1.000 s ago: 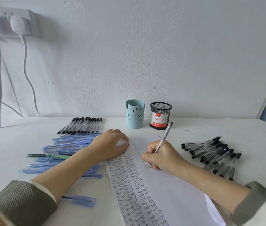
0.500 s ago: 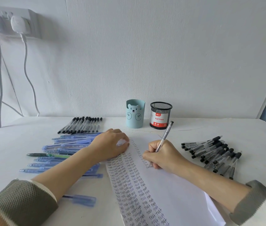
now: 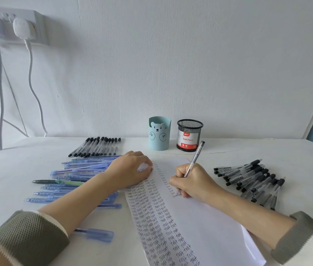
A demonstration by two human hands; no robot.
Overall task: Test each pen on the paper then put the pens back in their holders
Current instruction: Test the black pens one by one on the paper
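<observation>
A white sheet of paper (image 3: 205,227) lies on the table, its left part filled with columns of the handwritten word "Test". My right hand (image 3: 194,182) grips a clear black-capped pen (image 3: 195,159) with its tip down on the paper. My left hand (image 3: 130,169) rests on the paper's top left corner, fingers curled over it. A pale blue bear holder (image 3: 159,133) and a black mesh holder (image 3: 189,135) labelled "Ball Pens" stand behind the paper; I see no pens in them.
A row of black-capped pens (image 3: 96,146) lies at the back left. Several blue pens (image 3: 75,171) and one green pen (image 3: 55,182) lie under and beside my left forearm. A heap of black-capped pens (image 3: 253,181) lies to the right. Cables (image 3: 0,93) hang down the wall.
My right hand has shifted only slightly with the pen tip on the paper. My left hand has not moved.
</observation>
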